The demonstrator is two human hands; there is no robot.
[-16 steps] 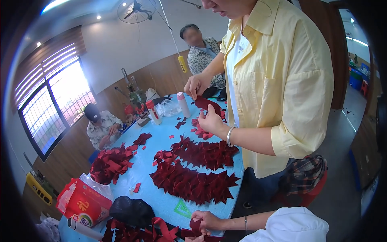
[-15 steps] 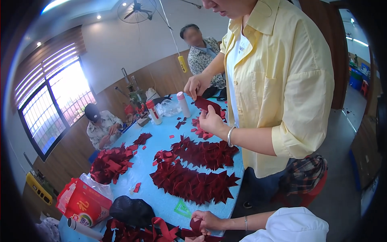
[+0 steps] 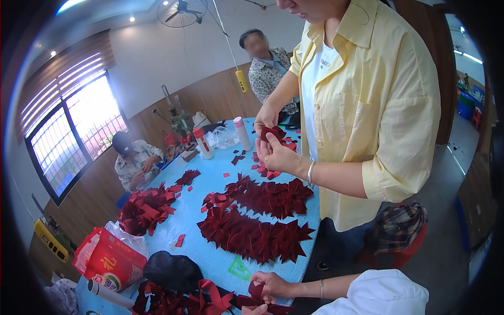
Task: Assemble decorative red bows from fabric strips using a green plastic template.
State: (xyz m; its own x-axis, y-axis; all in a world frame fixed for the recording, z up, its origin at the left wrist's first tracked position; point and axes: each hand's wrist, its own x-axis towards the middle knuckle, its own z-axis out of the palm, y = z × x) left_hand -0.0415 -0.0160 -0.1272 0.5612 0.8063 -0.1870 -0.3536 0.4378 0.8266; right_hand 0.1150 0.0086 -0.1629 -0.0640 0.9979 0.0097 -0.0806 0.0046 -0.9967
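Low in the view, my right hand [image 3: 274,286], with a bracelet at the wrist, pinches a looped dark red fabric piece [image 3: 256,294]. Only the fingers of my left hand [image 3: 255,310] show at the bottom edge, closed at the lower part of the same piece. Just left lie loose dark red ribbon pieces [image 3: 212,298] in a heap. A green triangle ruler [image 3: 239,268] rests beyond my right hand. Farther off, rows of dark red fabric bows [image 3: 254,233] cover part of the blue table [image 3: 181,212].
A black cloth bundle [image 3: 172,271], a red gift bag [image 3: 113,260] and a white bottle [image 3: 107,293] stand left. To the right, a person in a yellow shirt [image 3: 367,115] folds dark red fabric. Another red heap [image 3: 147,210], two tumblers [image 3: 203,143] and two seated people are farther away.
The person in yellow has brought both hands together, and the strip stretched between them is now folded. My hands have barely moved. The whole view has shifted slightly.
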